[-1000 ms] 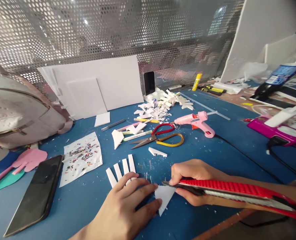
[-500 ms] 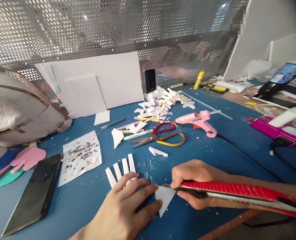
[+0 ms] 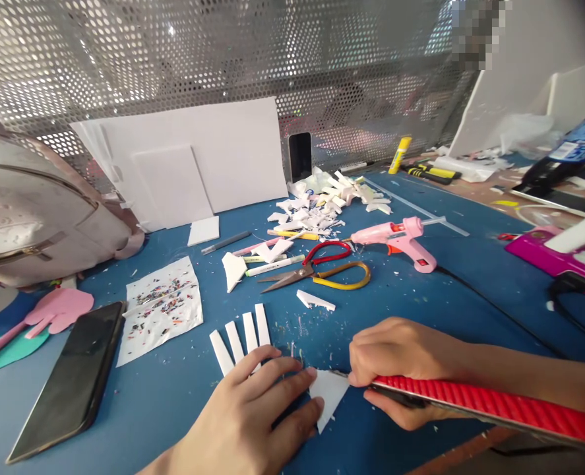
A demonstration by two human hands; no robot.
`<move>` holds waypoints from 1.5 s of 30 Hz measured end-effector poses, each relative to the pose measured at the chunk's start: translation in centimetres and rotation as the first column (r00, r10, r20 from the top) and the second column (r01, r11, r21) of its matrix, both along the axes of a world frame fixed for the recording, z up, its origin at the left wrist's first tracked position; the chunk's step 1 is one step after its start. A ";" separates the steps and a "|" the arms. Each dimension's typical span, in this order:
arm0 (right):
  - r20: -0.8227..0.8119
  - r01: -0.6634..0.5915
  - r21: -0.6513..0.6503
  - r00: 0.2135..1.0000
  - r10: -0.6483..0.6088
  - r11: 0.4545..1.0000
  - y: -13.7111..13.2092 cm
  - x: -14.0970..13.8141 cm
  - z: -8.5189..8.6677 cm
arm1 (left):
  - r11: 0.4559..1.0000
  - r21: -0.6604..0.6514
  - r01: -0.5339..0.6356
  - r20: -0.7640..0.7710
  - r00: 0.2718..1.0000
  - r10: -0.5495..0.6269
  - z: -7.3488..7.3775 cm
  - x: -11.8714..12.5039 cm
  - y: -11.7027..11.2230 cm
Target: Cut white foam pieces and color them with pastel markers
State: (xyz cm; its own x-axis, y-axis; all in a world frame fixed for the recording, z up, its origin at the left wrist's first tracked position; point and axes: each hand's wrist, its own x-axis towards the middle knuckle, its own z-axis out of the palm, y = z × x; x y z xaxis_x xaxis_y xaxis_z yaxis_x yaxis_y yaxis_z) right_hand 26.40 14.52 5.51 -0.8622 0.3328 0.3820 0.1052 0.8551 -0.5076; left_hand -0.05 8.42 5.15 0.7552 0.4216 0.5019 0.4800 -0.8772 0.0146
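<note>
My left hand [image 3: 252, 412] lies flat with spread fingers on the blue table, its fingertips pressing down a small white foam piece [image 3: 329, 394]. My right hand [image 3: 396, 366] is closed round a red utility knife [image 3: 475, 402], whose blade tip rests on the top edge of that foam piece. Several narrow white foam strips [image 3: 240, 336] lie side by side just beyond my left fingers.
Scissors [image 3: 316, 272], a pink glue gun [image 3: 396, 239] with its black cord, pens and a pile of foam scraps [image 3: 322, 204] lie mid-table. A black phone [image 3: 69, 379] and speckled paper [image 3: 161, 309] lie left. White boards [image 3: 183, 161], a bag [image 3: 39, 211] and a perforated metal screen stand behind.
The knife has slid to the right along the foam piece, and my right hand moved right with it. My left hand has stayed pressing the foam.
</note>
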 end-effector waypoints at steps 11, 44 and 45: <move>-0.013 0.017 -0.018 1.000 -0.017 1.000 0.0 0.2 -0.6 | 1.000 -0.011 0.014 0.019 1.000 -0.014 0.0 0.0 0.2; -0.025 0.137 0.031 0.990 -0.136 0.990 -2.0 1.3 -0.5 | 0.994 -0.081 0.078 0.029 0.997 -0.076 0.1 -0.2 0.5; -0.030 0.140 0.035 0.990 -0.139 0.990 -2.1 1.3 -0.6 | 0.993 -0.083 0.079 0.029 0.997 -0.076 0.1 -0.2 0.5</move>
